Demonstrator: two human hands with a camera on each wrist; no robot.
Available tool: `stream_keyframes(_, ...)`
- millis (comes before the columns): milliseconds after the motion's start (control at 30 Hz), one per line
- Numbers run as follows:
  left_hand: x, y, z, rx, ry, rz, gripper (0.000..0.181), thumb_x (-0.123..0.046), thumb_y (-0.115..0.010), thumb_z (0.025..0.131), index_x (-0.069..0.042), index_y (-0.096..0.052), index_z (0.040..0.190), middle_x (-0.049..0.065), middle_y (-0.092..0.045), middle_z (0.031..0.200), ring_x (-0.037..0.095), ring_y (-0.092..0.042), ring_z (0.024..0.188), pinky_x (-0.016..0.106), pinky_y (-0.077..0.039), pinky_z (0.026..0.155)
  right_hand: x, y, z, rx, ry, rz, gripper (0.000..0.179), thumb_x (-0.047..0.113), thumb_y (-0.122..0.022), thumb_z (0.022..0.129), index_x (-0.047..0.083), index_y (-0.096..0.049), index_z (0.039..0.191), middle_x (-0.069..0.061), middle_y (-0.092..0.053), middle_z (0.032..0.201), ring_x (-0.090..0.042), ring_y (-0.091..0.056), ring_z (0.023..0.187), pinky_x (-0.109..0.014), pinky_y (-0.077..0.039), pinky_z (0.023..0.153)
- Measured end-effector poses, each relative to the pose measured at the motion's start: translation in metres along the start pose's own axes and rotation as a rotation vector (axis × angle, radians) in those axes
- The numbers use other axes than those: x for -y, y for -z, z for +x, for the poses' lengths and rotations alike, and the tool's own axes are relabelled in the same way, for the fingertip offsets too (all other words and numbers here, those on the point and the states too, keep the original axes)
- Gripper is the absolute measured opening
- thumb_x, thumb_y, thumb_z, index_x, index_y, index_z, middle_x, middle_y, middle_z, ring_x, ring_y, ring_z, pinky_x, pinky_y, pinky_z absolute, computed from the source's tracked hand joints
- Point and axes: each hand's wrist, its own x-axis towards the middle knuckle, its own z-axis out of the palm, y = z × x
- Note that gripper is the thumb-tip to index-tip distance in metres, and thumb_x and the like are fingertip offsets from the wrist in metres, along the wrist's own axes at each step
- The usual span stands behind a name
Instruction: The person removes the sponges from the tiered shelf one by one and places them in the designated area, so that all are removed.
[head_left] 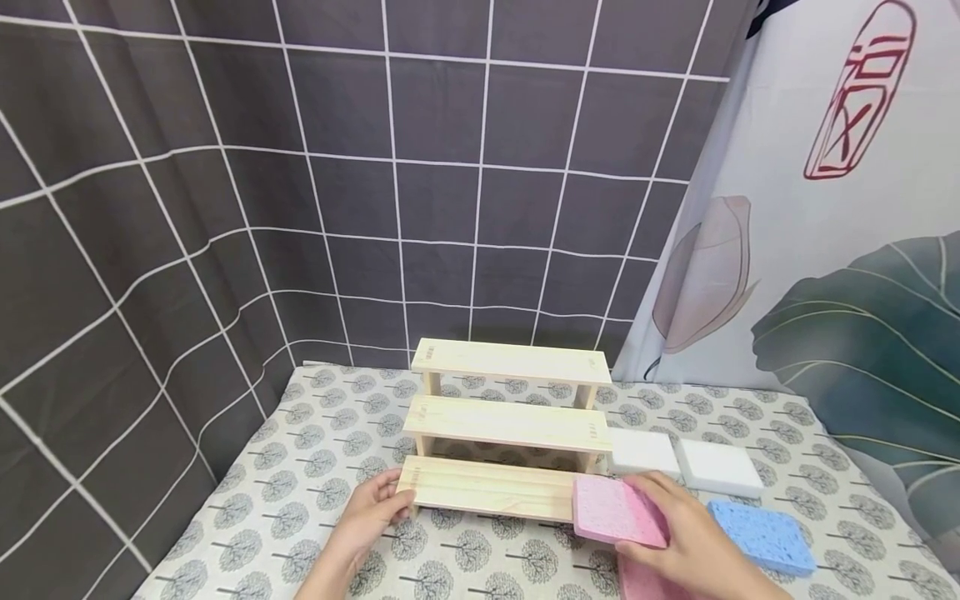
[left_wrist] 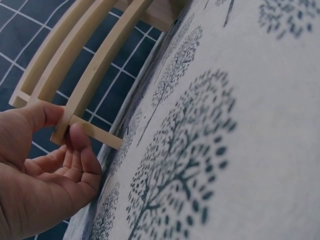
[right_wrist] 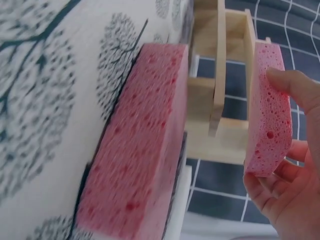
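Note:
A three-step wooden display rack (head_left: 510, 421) stands on the tablecloth. My left hand (head_left: 369, 515) pinches the left end of its lowest board; in the left wrist view the thumb lies along the board (left_wrist: 95, 70) and curled fingers are under it. With my right hand (head_left: 682, 533) I grip a pink sponge (head_left: 611, 508) by its edges, thumb on one side and fingers on the other. This sponge overlaps the right end of the lowest board in the head view. Below it, a second pink sponge (right_wrist: 135, 135) lies on the cloth, partly hidden by my right hand in the head view.
Two white sponge blocks (head_left: 720, 467) lie right of the rack, with a blue sponge (head_left: 761, 536) nearer to me. Behind the table (head_left: 322, 450) hangs a dark curtain (head_left: 442, 200) with white grid lines. A pale printed curtain (head_left: 780, 275) hangs at the right.

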Motion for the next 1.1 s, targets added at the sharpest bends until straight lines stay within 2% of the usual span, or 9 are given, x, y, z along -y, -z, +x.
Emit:
stream_keyframes(133,0.000,0.000,-0.001,0.002,0.003,0.007,0.057,-0.004,-0.064,0.094,0.018,-0.041,0.141,0.007,-0.064,0.087,0.017,-0.060,0.075,0.024,-0.053,0.067,-0.011,0.004,-0.010,0.011,-0.008,-0.011,0.082,0.049,-0.093,0.064,0.006,-0.064,0.128,0.000,-0.063,0.127,-0.027,-0.063,0.110,-0.055,-0.053,0.088)
stream_keyframes(367,-0.002,0.002,-0.003,-0.002,-0.006,0.014,0.058,-0.005,-0.065,0.094,0.018,-0.040,0.141,0.007,-0.065,0.088,0.018,-0.061,0.076,0.024,-0.053,0.067,-0.027,0.011,-0.026,0.004,-0.052,-0.052,0.085,0.049,-0.095,0.060,0.005,-0.065,0.126,-0.010,-0.064,0.127,-0.035,-0.061,0.111,-0.058,-0.052,0.085)
stream_keyframes(433,-0.002,0.003,-0.003,-0.004,-0.008,0.015,0.058,-0.005,-0.065,0.094,0.018,-0.040,0.141,0.007,-0.066,0.089,0.018,-0.061,0.076,0.024,-0.053,0.067,-0.032,0.012,-0.030,-0.002,-0.057,-0.042,0.086,0.048,-0.096,0.058,0.005,-0.065,0.126,-0.011,-0.064,0.127,-0.036,-0.061,0.110,-0.039,-0.052,0.092)
stream_keyframes(500,-0.002,0.003,-0.002,-0.006,-0.009,0.015,0.058,-0.005,-0.065,0.094,0.018,-0.040,0.141,0.007,-0.066,0.089,0.018,-0.061,0.076,0.024,-0.052,0.066,-0.039,0.014,-0.035,-0.016,-0.045,-0.036,0.086,0.047,-0.097,0.056,0.006,-0.065,0.125,-0.008,-0.064,0.125,-0.032,-0.061,0.109,-0.020,-0.045,0.096)
stream_keyframes(600,-0.001,0.003,-0.001,-0.006,-0.007,0.009,0.058,-0.005,-0.065,0.094,0.018,-0.040,0.141,0.007,-0.066,0.089,0.018,-0.060,0.076,0.024,-0.052,0.066,-0.049,0.017,-0.043,-0.036,-0.017,-0.029,0.085,0.044,-0.099,0.052,0.007,-0.066,0.122,-0.001,-0.064,0.119,-0.020,-0.062,0.104,-0.007,-0.037,0.091)
stream_keyframes(700,-0.001,0.002,-0.002,-0.003,0.001,0.005,0.058,-0.004,-0.065,0.094,0.018,-0.040,0.142,0.007,-0.065,0.088,0.018,-0.060,0.076,0.024,-0.053,0.066,-0.059,0.021,-0.052,-0.038,-0.010,-0.050,0.084,0.042,-0.099,0.049,0.007,-0.067,0.119,0.005,-0.063,0.112,-0.009,-0.061,0.099,-0.020,-0.050,0.080)
stream_keyframes(767,-0.001,0.002,-0.002,-0.004,0.004,0.006,0.058,-0.004,-0.065,0.094,0.017,-0.041,0.142,0.007,-0.065,0.087,0.018,-0.060,0.076,0.024,-0.053,0.067,-0.064,0.024,-0.059,-0.022,-0.037,-0.064,0.082,0.041,-0.099,0.050,0.008,-0.067,0.118,0.006,-0.062,0.112,-0.005,-0.060,0.099,-0.028,-0.053,0.075)
stream_keyframes(967,-0.002,0.004,-0.002,-0.006,-0.005,0.009,0.058,-0.005,-0.066,0.093,0.017,-0.041,0.141,0.007,-0.066,0.089,0.016,-0.061,0.075,0.024,-0.053,0.066,-0.081,0.030,-0.078,-0.003,-0.098,-0.104,0.077,0.038,-0.098,0.050,0.010,-0.069,0.115,0.008,-0.062,0.110,-0.002,-0.058,0.097,-0.020,-0.049,0.072)
stream_keyframes(1100,-0.002,0.005,-0.002,-0.003,-0.005,0.011,0.058,-0.005,-0.066,0.093,0.018,-0.042,0.141,0.008,-0.066,0.089,0.017,-0.061,0.076,0.024,-0.053,0.066,-0.099,0.034,-0.092,0.113,-0.142,-0.107,0.074,0.038,-0.096,0.058,0.008,-0.066,0.119,0.016,-0.058,0.111,0.004,-0.056,0.095,-0.025,-0.052,0.069)
